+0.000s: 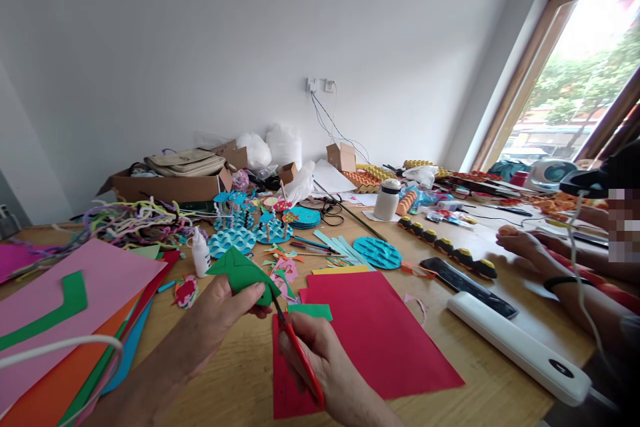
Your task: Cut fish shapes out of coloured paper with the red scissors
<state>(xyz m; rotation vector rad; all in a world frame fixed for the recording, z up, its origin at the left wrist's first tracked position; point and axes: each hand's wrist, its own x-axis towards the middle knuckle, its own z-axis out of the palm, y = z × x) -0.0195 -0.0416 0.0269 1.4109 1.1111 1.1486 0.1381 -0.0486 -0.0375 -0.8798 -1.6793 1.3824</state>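
My left hand (227, 313) is closed on a folded piece of green paper (240, 277), thumb on top, held above the table. In my right hand (317, 353) is a pair of scissors (304, 361) with red handles. Its dark blades reach up to the green paper's right edge; whether they are parted I cannot tell. Under my right hand lies a large red sheet (380, 340). A small green paper scrap (311, 311) rests on that sheet, beside the scissors. Pink and green cut-outs (284, 273) lie just beyond the paper.
Coloured sheets (100, 280) are stacked at left, near a glue bottle (201, 253). Blue egg-carton pieces (233, 240) stand behind. A phone (467, 285) and a white power strip (517, 347) lie at right. Another person's hands (525, 247) work at the far right.
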